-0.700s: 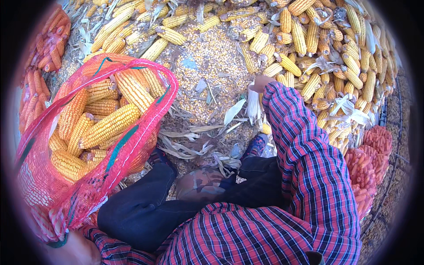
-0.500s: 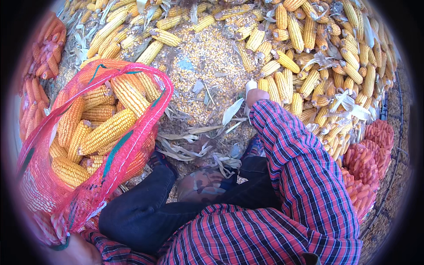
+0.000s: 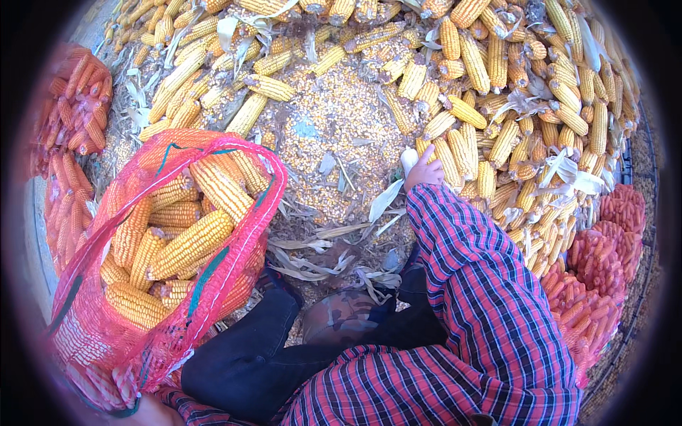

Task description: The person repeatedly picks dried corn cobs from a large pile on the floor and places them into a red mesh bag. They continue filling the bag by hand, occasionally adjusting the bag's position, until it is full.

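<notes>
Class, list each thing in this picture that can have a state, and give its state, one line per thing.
Red mesh sack: mouth open, partly filled with cobs.
Cob pile: loose, husked, on the ground.
Loose kernels: spread in a patch between the cobs.
Husks: stripped, scattered by the feet.
Far sacks: filled.
Right hand: reaching into the pile; grip unclear.
Left hand: at the sack's lower edge, mostly hidden.

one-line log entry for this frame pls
right hand: reaching into corn cob pile | left hand: at base of red mesh sack, grip unclear | sack: open, holding cobs
</notes>
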Tool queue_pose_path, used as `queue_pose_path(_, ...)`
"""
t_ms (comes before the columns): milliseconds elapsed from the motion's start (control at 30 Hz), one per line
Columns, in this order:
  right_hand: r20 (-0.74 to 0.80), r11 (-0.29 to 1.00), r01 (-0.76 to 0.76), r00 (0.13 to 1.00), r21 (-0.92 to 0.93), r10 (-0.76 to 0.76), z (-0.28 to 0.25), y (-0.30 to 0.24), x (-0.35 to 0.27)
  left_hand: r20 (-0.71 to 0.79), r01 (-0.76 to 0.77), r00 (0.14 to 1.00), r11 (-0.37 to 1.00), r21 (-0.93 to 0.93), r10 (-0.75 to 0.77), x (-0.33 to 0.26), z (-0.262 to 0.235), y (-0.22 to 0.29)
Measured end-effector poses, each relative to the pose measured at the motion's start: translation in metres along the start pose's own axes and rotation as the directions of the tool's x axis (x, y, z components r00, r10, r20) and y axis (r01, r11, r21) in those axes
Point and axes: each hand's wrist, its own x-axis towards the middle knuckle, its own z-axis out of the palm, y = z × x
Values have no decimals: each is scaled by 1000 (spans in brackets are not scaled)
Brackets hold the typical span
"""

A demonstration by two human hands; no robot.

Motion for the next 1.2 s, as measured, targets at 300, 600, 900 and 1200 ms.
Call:
queue_pose_path(300,61,876,406,899,259,-434,-43,47,-1,27,249,967,918,-307,-254,-9,2,19)
queue_pose_path(600,34,625,404,823,668,-567,-43,37,-1,342,405,839,65,-912,-423,-4,1,34)
queue_pose_path(900,241,178,-163,693,970,-680,-71,43,44,529,423,848,-554,-717,-37,11,-9,49)
queue_pose_path(1200,-302,-178,-368,-315,913,-900,-329,27,-55,705,428,680,-670,-607,-204,16,-23,67)
